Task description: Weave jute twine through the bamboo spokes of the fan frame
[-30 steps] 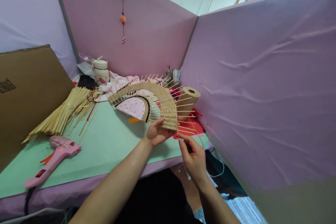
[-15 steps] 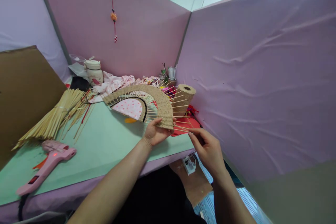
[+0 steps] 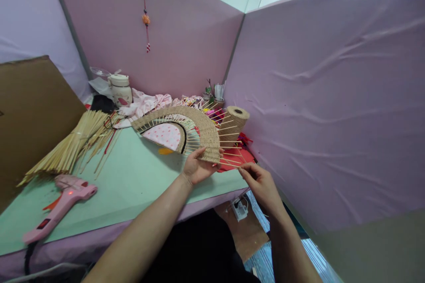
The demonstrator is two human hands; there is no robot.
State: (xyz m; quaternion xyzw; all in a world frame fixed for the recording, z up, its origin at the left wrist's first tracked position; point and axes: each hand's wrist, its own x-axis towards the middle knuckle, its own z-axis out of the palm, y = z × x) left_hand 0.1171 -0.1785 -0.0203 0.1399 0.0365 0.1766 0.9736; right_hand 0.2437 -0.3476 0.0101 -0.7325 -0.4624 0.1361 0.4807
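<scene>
A half-round woven fan [image 3: 207,135] tilts above the table, thin sticks poking out past its straw-coloured band. Its inner half-circle [image 3: 162,136] is white cloth with pink dots, edged in black. My left hand [image 3: 198,167] grips the band's lower right end, thumb in front and the other fingers partly hidden behind. At the tip of the fan's lowest stick, my right hand [image 3: 260,181] has thumb and forefinger pinched together. Whether a fine strand also lies in that pinch is too small to tell.
A pink glue gun [image 3: 63,205] with a lit red light lies at the table's left. Behind it are a bundle of sticks [image 3: 71,141] and a cardboard sheet [image 3: 33,110]. A roll of woven cord [image 3: 234,126], red material [image 3: 232,159] and a lidded jar [image 3: 120,90] stand farther back.
The view has shifted slightly. My right hand's pinch sits a little closer to the lowest stick's tip; my left hand keeps the same hold on the fan.
</scene>
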